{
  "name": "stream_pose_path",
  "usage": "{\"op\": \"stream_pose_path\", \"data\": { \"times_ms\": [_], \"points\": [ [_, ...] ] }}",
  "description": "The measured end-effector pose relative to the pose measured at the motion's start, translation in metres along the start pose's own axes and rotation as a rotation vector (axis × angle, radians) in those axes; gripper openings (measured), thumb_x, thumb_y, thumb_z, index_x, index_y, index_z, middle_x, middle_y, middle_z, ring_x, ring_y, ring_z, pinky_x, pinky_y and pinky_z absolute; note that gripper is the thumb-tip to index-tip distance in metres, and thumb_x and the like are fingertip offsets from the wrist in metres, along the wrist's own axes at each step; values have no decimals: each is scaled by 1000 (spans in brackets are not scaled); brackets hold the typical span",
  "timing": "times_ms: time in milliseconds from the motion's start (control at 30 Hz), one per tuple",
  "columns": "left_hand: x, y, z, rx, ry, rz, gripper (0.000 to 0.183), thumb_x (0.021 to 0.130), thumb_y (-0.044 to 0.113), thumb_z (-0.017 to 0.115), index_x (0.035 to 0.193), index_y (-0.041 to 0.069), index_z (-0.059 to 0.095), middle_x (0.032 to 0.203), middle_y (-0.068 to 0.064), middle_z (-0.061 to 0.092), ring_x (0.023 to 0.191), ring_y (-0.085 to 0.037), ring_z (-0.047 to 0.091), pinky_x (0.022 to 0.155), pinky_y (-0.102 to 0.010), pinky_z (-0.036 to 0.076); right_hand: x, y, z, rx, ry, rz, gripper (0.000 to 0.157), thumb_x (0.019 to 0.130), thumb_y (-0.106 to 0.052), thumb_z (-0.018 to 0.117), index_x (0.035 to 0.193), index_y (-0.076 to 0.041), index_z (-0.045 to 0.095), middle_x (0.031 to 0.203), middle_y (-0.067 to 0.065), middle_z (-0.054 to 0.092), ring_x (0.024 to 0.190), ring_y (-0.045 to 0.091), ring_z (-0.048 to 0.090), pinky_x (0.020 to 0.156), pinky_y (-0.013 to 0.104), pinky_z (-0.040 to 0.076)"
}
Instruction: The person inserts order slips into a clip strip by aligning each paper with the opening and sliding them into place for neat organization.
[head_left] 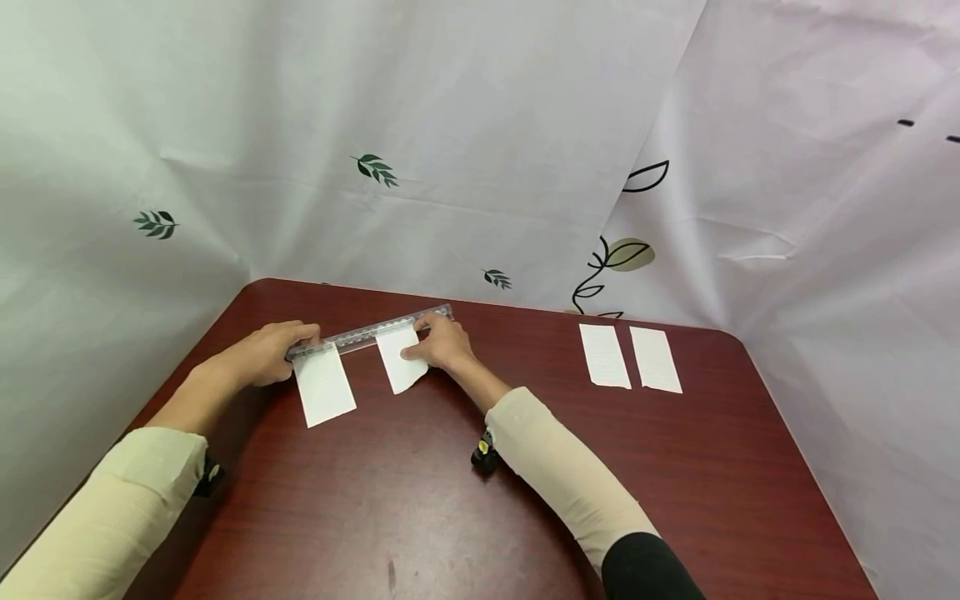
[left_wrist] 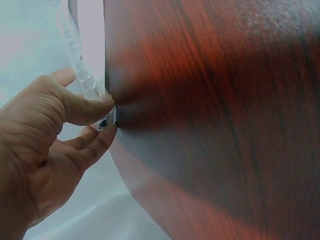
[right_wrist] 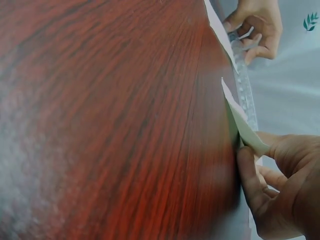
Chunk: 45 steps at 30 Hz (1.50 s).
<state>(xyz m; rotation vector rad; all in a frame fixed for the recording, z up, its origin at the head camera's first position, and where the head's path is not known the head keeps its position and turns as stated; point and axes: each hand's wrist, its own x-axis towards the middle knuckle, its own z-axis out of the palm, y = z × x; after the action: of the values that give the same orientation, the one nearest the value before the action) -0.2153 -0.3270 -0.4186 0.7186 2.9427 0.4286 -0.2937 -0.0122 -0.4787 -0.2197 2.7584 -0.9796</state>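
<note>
A clear plastic strip [head_left: 358,336], long and narrow with a bumpy pattern, lies slantwise near the table's back left edge. My left hand [head_left: 262,354] pinches its left end between thumb and fingers, which the left wrist view shows close up around the strip's tip [left_wrist: 103,121]. Two white paper slips meet the strip along their top edges: a left slip [head_left: 326,390] beside my left hand and a second slip [head_left: 397,365] further right. My right hand [head_left: 448,343] holds this second slip at its right side, thumb on the paper, fingers over the strip's right part.
Two more white slips, one [head_left: 604,357] and another [head_left: 656,360], lie side by side at the table's back right. White cloth [head_left: 465,150] with leaf prints hangs behind the dark red table [head_left: 450,483] and along its sides.
</note>
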Motion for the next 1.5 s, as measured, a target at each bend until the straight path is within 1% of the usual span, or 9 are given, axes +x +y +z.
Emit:
{"op": "stream_pose_path", "data": {
  "times_ms": [233, 467, 733, 867, 1067, 1167, 1333, 1433, 1500],
  "points": [
    [0, 1, 0, -7, -4, 7, 49, 77, -20, 65, 111, 14, 62, 111, -10, 68, 96, -30, 54, 76, -44, 45, -1, -2, 3, 4, 22, 0, 57, 88, -41, 97, 138, -25, 76, 141, 2, 77, 121, 29, 71, 99, 44, 58],
    [-1, 1, 0, -5, 1, 5, 48, 77, -20, 65, 110, 15, 62, 108, -7, 67, 94, -27, 52, 76, -42, 42, -1, -2, 6, -13, 29, -10, 54, 89, -42, 96, 136, -26, 77, 139, 1, 78, 124, 29, 71, 107, 47, 56],
    [-1, 3, -1, -9, -1, -1, 49, 76, -21, 66, 111, 14, 62, 110, -9, 67, 95, -28, 52, 76, -43, 43, 4, -1, 9, -34, 32, -16, 55, 87, -47, 96, 136, -29, 77, 134, -1, 79, 123, 27, 72, 109, 48, 55],
    [-2, 3, -1, -7, 1, 0, 49, 77, -20, 66, 112, 14, 63, 110, -9, 68, 95, -28, 52, 77, -44, 44, 5, -1, 12, -46, 34, -9, 56, 86, -48, 96, 136, -30, 76, 128, -2, 80, 111, 23, 72, 104, 46, 55],
    [-2, 2, 0, -9, 10, 10, 49, 76, -21, 64, 111, 14, 62, 108, -8, 67, 94, -27, 51, 75, -43, 43, 4, -3, 13, -46, 22, 2, 57, 86, -48, 96, 137, -31, 75, 118, -1, 81, 73, 13, 71, 77, 34, 54],
    [-1, 2, 0, -10, 9, 5, 49, 78, -21, 63, 111, 15, 63, 109, -8, 67, 94, -27, 51, 76, -42, 43, 2, -4, 12, -18, 5, 0, 57, 87, -47, 96, 138, -30, 75, 118, 1, 81, 61, 12, 71, 66, 31, 54],
    [0, 3, 0, -6, 0, -4, 49, 78, -21, 62, 111, 15, 63, 110, -8, 67, 94, -27, 52, 76, -42, 44, -1, -6, 12, 39, -3, -1, 57, 87, -42, 97, 137, -27, 75, 119, 4, 80, 62, 14, 72, 58, 29, 57],
    [-1, 3, -1, -5, 0, -6, 49, 77, -21, 64, 111, 14, 63, 109, -9, 67, 94, -28, 53, 76, -43, 44, -3, -7, 13, 47, 13, -4, 57, 86, -40, 98, 136, -26, 76, 123, 4, 80, 73, 16, 71, 61, 28, 56],
    [-1, 3, -1, -4, 1, -7, 50, 77, -21, 64, 111, 14, 63, 108, -9, 67, 94, -28, 53, 76, -43, 44, -5, -8, 13, 37, 27, -12, 56, 86, -41, 98, 136, -27, 76, 126, 4, 79, 85, 19, 70, 68, 29, 55]
  ]
}}
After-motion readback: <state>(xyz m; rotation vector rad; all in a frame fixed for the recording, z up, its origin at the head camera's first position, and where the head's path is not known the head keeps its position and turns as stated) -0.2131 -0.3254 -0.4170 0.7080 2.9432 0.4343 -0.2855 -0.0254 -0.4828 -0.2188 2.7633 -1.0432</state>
